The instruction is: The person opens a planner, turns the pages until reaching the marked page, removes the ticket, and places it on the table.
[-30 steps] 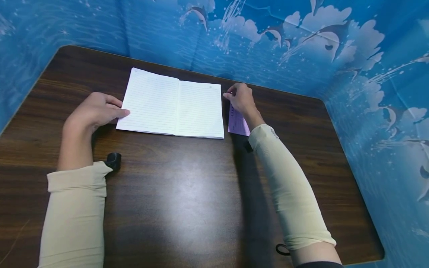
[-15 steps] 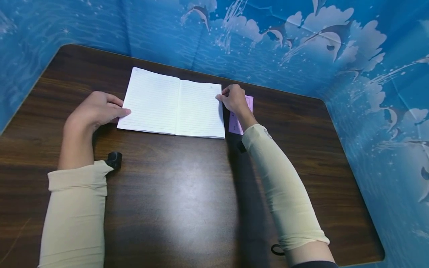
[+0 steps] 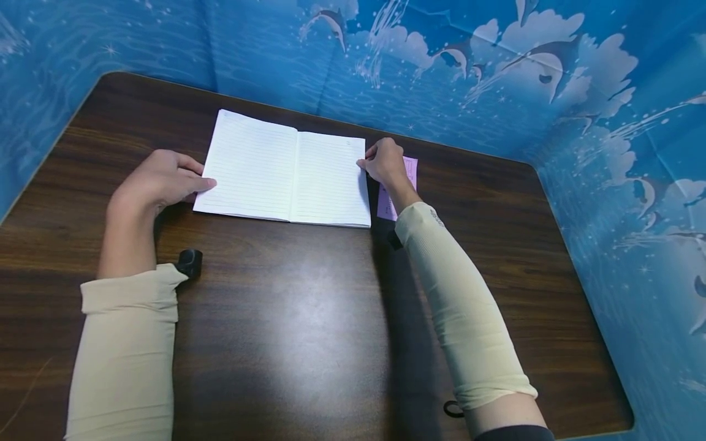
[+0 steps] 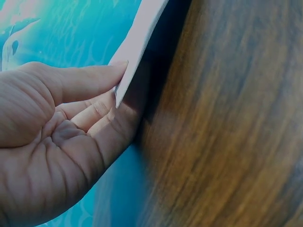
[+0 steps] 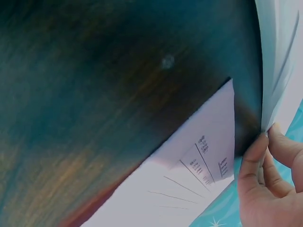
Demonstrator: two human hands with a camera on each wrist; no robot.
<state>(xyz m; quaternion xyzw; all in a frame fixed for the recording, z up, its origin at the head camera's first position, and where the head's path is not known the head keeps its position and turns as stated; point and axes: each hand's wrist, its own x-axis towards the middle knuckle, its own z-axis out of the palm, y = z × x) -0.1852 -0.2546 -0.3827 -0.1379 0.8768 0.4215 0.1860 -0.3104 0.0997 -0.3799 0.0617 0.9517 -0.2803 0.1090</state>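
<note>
A lined notebook (image 3: 254, 165) lies spread at its middle near the table's back edge, both visible pages blank. My left hand (image 3: 160, 180) holds its left edge, thumb on the page and fingers behind; in the left wrist view the thumb of that hand (image 4: 71, 118) pinches the lifted edge of the notebook (image 4: 137, 47). At the right page's upper outer edge, my right hand (image 3: 386, 164) pinches the paper. The right wrist view shows page edges (image 5: 277, 52) running down between thumb and finger of this hand (image 5: 274, 175). Partly covered by my right wrist lies a pink printed slip (image 3: 410, 168).
The dark wooden table (image 3: 265, 306) meets a blue dolphin-print curtain (image 3: 265, 55) at the back and right. A black wrist camera (image 3: 189, 263) juts from the left sleeve. A small black loop (image 3: 453, 409) hangs by the right elbow.
My right hand has moved left from over the pink slip to the notebook's right edge and now pinches it, uncovering the slip's upper right part. My left hand keeps its hold.
</note>
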